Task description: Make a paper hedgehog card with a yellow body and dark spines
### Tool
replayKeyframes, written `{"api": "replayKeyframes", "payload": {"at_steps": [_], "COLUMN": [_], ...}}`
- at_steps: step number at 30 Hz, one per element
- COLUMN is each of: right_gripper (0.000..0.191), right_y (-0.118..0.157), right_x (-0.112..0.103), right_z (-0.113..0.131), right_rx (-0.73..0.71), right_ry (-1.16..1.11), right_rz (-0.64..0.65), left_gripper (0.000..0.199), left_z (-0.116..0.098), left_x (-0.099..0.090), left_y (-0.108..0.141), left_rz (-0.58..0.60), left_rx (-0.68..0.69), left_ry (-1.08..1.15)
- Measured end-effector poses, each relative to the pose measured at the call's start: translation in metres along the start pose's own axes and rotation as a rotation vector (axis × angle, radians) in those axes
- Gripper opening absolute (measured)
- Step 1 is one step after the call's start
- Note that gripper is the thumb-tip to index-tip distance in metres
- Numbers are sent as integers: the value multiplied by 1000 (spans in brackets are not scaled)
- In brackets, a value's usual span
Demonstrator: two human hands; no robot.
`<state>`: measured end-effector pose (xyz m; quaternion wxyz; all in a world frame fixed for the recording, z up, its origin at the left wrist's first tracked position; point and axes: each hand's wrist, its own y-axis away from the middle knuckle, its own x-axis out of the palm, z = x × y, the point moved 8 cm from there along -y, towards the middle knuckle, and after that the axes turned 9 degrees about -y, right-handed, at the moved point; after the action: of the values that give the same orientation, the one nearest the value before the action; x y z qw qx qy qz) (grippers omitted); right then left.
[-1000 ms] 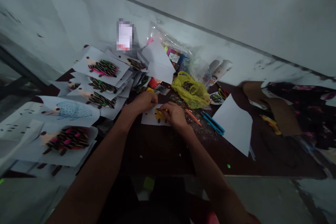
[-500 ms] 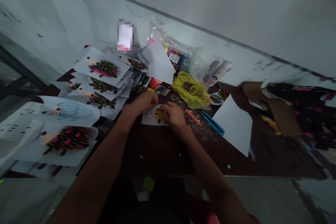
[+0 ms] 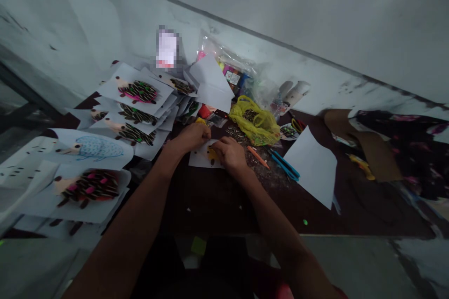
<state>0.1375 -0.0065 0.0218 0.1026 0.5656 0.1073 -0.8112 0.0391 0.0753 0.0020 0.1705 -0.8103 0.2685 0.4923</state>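
A small white sheet of paper (image 3: 197,160) lies on the dark table in front of me. It carries a yellow patch (image 3: 212,154) with small brown spots, partly covered by my fingers. My left hand (image 3: 195,136) rests at the sheet's upper left edge, its fingers curled together; whatever they may hold is hidden. Over the yellow patch, my right hand (image 3: 230,152) has thumb and fingers pinched close to the paper. Anything between those fingertips is too small to make out. Behind the hands is a yellow plastic bag (image 3: 264,126) holding seed-like slivers (image 3: 249,115), with more scattered beside it.
Stacked sheets with hedgehog pictures (image 3: 138,91) stand at the left, near a blue hedgehog drawing (image 3: 100,148). To the right lie an orange tool (image 3: 258,157), a blue cutter-like tool (image 3: 285,166), white paper (image 3: 312,168) and a green bit (image 3: 305,222). A wall rises behind.
The fingers of my right hand have shifted very slightly over the yellow patch. My left hand and the objects around stay where they were.
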Motion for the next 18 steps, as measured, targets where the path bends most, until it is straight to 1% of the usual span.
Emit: {"api": "replayKeyframes", "payload": {"at_steps": [6, 12, 14, 18], "right_gripper": [22, 21, 20, 17], "right_y": [-2, -2, 0, 4], "right_x": [2, 3, 1, -9], "right_z": [3, 0, 0, -1], "right_rx": [-23, 13, 31, 56], "right_ry": [55, 10, -30, -72], "right_rz": [7, 7, -2, -64], "left_gripper": [18, 21, 23, 26], "left_z": [0, -4, -4, -3], "left_x": [1, -1, -3, -2], "left_y": [-1, 1, 2, 1], "left_rz": [-7, -2, -16, -28], "left_rx": [17, 29, 18, 20], "left_ry": [-35, -43, -40, -23]}}
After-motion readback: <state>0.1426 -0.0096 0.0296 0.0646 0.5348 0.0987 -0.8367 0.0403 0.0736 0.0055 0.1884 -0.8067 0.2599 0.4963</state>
